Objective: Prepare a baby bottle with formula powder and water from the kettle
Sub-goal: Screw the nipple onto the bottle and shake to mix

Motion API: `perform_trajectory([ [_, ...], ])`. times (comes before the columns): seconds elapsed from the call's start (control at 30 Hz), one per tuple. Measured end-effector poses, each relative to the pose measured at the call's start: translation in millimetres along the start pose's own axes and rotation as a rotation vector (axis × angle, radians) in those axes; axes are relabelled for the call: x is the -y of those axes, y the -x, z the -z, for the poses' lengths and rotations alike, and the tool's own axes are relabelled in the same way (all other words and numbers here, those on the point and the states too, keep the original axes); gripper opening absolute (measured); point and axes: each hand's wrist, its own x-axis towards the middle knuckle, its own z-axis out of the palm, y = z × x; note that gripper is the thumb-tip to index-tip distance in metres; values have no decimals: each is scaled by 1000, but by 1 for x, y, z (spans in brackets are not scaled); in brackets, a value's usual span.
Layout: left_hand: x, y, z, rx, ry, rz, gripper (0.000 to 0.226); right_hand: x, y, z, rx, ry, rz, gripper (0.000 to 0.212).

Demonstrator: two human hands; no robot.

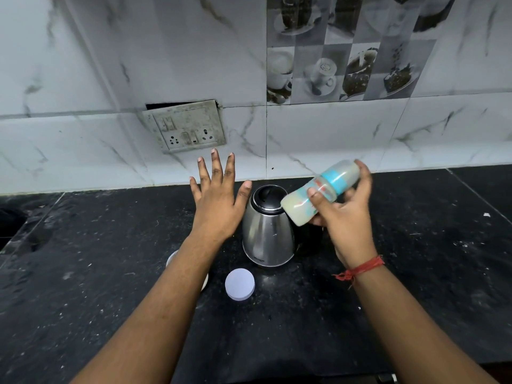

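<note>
Black counter (415, 273); baby bottle (318, 193) tilted across right hand (346, 217) grip, left hand (217, 200) spread wide.

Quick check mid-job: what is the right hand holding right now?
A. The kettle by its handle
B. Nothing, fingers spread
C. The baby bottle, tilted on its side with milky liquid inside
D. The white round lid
C. The right hand grips the baby bottle, which lies tilted above the kettle; the white round lid sits on the counter.
</note>
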Motion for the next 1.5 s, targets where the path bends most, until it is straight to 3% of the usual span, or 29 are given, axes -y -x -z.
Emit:
perform_trajectory([
  [0.07,0,-1,0,2,-1,1,75,-1,1,-1,-16,-13,25,92],
  [0.2,-1,-2,0,-6,1,-4,75,-6,13,-8,226,152,-6,96],
  [0.37,2,-3,2,-10,3,3,75,1,0,-6,-15,-43,1,90],
  [0.43,4,-4,2,-9,3,4,76,0,0,-5,-42,-66,12,89],
  [0.57,4,-4,0,-17,4,-6,80,-9,12,-8,241,143,-30,94],
  [0.8,2,-4,2,-5,8,-2,81,-3,-4,1,-88,-41,40,89],
  [0.87,1,-4,1,-5,13,-8,81,-7,-2,-1,12,32,7,89],
  [0.97,1,-5,0,-12,7,-21,81,-17,5,-1,301,214,-42,97],
  [1.0,1,-5,0,-13,7,-22,80,-16,5,-1,314,210,-43,97],
  [1.23,2,-4,2,-5,5,-10,78,-6,-6,2,-65,-25,47,91],
  [1.37,3,-3,-1,-7,-7,-25,77,-26,8,-2,256,234,-29,94],
  [1.5,2,2,-3,-2,-17,-22,76,-33,13,-1,216,201,-47,95],
])
